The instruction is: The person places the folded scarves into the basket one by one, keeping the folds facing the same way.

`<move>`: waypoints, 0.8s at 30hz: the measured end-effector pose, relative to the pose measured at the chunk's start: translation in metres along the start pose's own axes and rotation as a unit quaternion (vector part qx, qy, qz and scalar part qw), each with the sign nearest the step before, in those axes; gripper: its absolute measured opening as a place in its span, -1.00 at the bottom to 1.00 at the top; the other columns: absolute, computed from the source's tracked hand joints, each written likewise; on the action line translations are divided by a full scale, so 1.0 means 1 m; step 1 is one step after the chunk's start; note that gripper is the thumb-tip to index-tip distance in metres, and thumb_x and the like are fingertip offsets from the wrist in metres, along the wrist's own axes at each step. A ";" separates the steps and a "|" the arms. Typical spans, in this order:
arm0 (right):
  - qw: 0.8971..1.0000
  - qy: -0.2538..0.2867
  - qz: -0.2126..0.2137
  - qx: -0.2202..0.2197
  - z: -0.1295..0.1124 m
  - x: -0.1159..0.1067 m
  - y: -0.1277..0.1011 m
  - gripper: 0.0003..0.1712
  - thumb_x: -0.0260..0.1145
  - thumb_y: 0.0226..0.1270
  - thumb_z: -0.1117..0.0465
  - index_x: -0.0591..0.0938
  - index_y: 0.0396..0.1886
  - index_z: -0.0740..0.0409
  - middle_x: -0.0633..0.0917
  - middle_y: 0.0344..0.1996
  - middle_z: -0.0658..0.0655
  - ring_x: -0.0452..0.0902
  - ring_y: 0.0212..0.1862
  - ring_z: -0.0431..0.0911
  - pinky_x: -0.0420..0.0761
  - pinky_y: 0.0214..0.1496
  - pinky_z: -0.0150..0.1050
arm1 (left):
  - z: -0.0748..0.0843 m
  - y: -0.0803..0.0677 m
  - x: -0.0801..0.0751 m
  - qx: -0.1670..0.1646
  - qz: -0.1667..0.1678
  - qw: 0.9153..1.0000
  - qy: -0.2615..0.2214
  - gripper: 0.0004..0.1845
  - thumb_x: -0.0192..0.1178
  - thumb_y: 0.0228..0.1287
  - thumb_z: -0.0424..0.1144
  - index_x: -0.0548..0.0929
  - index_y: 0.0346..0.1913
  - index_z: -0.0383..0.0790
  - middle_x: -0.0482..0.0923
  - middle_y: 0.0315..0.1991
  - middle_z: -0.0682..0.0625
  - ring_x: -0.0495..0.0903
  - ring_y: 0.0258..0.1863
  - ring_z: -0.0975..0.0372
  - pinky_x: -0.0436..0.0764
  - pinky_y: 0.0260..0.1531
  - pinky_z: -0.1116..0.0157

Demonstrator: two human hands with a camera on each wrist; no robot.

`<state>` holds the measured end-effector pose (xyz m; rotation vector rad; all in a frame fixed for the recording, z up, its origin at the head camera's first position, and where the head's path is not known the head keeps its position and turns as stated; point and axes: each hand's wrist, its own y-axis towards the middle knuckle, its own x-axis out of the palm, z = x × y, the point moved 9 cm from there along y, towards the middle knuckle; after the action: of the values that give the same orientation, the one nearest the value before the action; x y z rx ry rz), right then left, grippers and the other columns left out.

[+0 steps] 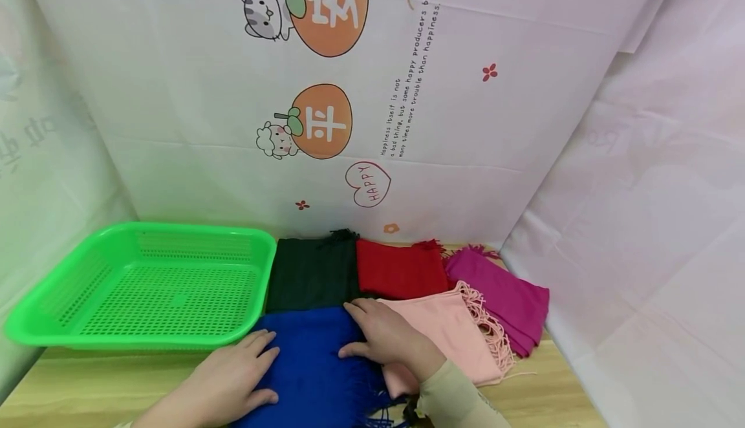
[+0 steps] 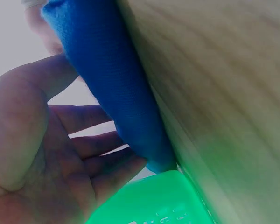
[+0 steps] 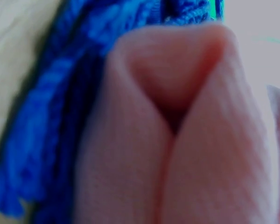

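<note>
A folded blue scarf with fringe along its right side lies at the front of the table. My left hand touches its left edge, fingers loosely extended. In the left wrist view, the fingertips meet the side of the blue fold. My right hand rests on the scarf's upper right part, its fingers fairly straight and the thumb apart. Under the right forearm lies a folded pink scarf; its blurred folds fill most of the right wrist view, beside blue fringe.
A green perforated basket stands at the left, close to the blue scarf and my left hand. Behind lie folded dark green, red and magenta scarves. A printed white cloth covers the back wall.
</note>
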<state>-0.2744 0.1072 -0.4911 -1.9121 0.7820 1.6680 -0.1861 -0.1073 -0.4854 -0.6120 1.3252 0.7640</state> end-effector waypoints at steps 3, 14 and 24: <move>1.000 -0.002 0.006 -0.008 -0.001 -0.001 0.000 0.07 0.41 0.50 -0.42 0.48 0.64 0.30 0.60 0.46 0.24 0.56 0.47 0.11 0.55 0.55 0.03 | -0.002 -0.003 0.000 -0.013 0.004 1.000 -0.005 -0.18 0.46 0.41 0.30 0.71 0.37 -0.38 0.55 0.46 -0.36 0.56 0.46 -0.22 0.70 0.23 -0.19; 1.000 -0.015 0.014 -0.012 -0.003 -0.001 0.002 0.02 0.41 0.50 -0.41 0.54 0.58 0.29 0.65 0.33 0.18 0.60 0.33 0.00 0.62 0.46 -0.11 | -0.011 -0.006 0.000 -0.092 -0.002 0.994 -0.050 -0.11 0.55 0.32 0.26 0.67 0.37 -0.47 0.55 0.42 -0.47 0.60 0.37 -0.32 0.70 0.16 -0.26; 1.000 0.000 0.001 0.005 -0.002 0.000 0.002 -0.04 0.45 0.47 -0.41 0.62 0.51 0.25 0.67 0.22 0.13 0.62 0.22 -0.08 0.67 0.36 -0.18 | -0.015 -0.009 0.004 -0.134 -0.008 0.988 -0.080 -0.03 0.60 0.29 0.19 0.58 0.40 -0.60 0.48 0.40 -0.60 0.62 0.28 -0.43 0.67 0.14 -0.36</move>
<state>-0.2748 0.1041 -0.4908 -1.9055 0.7915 1.6628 -0.1881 -0.1242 -0.4916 -0.7571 1.0780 0.9679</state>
